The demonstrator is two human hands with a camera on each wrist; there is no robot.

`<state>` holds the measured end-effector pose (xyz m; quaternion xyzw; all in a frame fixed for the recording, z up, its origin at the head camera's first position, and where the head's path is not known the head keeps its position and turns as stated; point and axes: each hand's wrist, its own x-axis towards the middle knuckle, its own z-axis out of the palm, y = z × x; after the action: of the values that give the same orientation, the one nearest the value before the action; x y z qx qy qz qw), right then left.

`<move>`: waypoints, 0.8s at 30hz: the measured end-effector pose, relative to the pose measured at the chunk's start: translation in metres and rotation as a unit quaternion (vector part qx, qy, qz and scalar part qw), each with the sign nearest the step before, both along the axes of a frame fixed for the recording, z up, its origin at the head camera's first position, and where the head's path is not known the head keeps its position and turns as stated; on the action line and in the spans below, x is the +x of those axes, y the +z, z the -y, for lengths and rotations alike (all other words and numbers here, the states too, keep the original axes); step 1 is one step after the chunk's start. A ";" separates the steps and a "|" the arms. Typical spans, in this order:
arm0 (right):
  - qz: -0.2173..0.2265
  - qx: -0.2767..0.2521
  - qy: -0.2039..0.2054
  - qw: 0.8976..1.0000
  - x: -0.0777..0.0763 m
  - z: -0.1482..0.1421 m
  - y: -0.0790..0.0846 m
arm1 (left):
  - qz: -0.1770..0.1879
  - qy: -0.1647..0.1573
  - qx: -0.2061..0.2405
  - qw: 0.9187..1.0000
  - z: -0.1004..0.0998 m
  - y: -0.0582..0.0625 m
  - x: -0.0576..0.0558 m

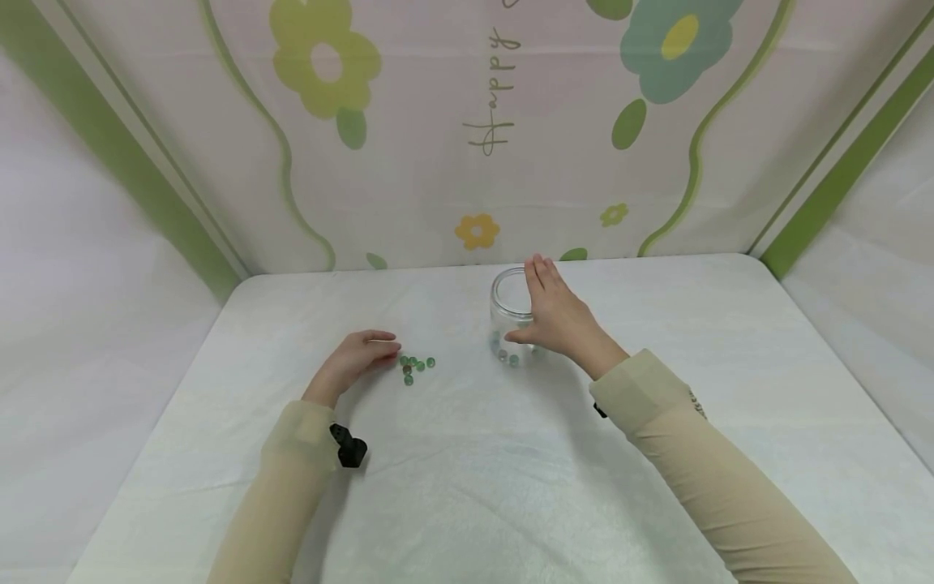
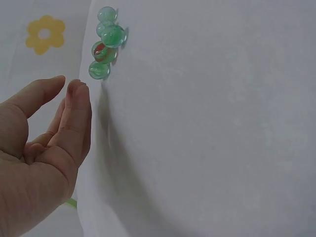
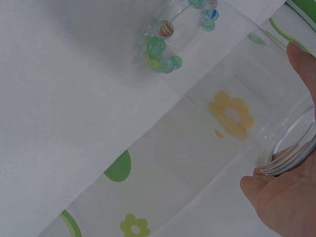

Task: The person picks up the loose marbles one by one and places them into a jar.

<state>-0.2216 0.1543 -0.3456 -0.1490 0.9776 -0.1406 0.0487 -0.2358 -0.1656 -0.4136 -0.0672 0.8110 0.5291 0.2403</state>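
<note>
A clear glass jar [image 1: 512, 316] stands upright on the table toward the back, with several glass marbles [image 3: 156, 45] at its bottom. My right hand [image 1: 558, 312] holds the jar from its right side, the thumb across the front and the fingers reaching along the far side by the rim. Left of the jar lies a small cluster of green marbles [image 1: 412, 361], one with a reddish-brown swirl [image 2: 102, 52]. My left hand [image 1: 359, 357] is just left of this cluster, fingers extended and thumb apart, holding nothing; its fingertips are close to the nearest marble [image 2: 99, 70].
A white cloth covers the table [image 1: 452, 470]. Behind it hangs a backdrop [image 1: 416, 178] printed with flowers and lettering. A black wrist camera [image 1: 349, 448] sits at my left cuff.
</note>
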 end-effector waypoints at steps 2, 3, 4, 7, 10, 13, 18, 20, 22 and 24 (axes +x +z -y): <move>0.001 0.000 -0.001 1.000 0.000 0.000 0.000 | -0.002 -0.005 -0.009 1.000 0.000 -0.001 0.001; 0.001 -0.001 -0.001 1.000 0.000 0.000 0.000 | -0.003 -0.007 -0.012 1.000 0.000 -0.002 0.001; 0.001 -0.002 -0.001 1.000 0.000 0.000 0.000 | -0.004 -0.011 -0.014 1.000 0.000 -0.003 0.001; 0.001 -0.004 -0.002 1.000 0.000 0.000 0.000 | -0.009 -0.019 -0.026 0.999 0.000 -0.006 0.002; 0.000 -0.005 -0.002 1.000 0.000 0.000 -0.001 | -0.010 -0.024 -0.038 0.999 0.000 -0.008 0.002; 0.000 -0.004 -0.001 1.000 0.000 0.000 -0.001 | -0.010 -0.030 -0.039 0.999 -0.001 -0.009 0.001; -0.002 -0.006 -0.003 1.000 0.000 -0.001 0.000 | -0.012 -0.035 -0.026 0.999 -0.001 -0.011 -0.001; 0.000 -0.008 -0.004 1.000 0.000 -0.001 0.000 | -0.012 -0.038 -0.025 0.999 -0.002 -0.010 -0.001; 0.002 -0.010 -0.004 1.000 0.001 -0.001 0.000 | -0.012 -0.041 -0.026 0.999 -0.002 -0.010 -0.001; 0.005 -0.010 -0.004 1.000 0.001 -0.001 0.000 | -0.011 -0.042 -0.027 0.999 -0.003 -0.010 0.000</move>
<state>-0.2207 0.1549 -0.3456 -0.1449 0.9764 -0.1515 0.0514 -0.2359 -0.1631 -0.4236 -0.0340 0.8297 0.4975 0.2511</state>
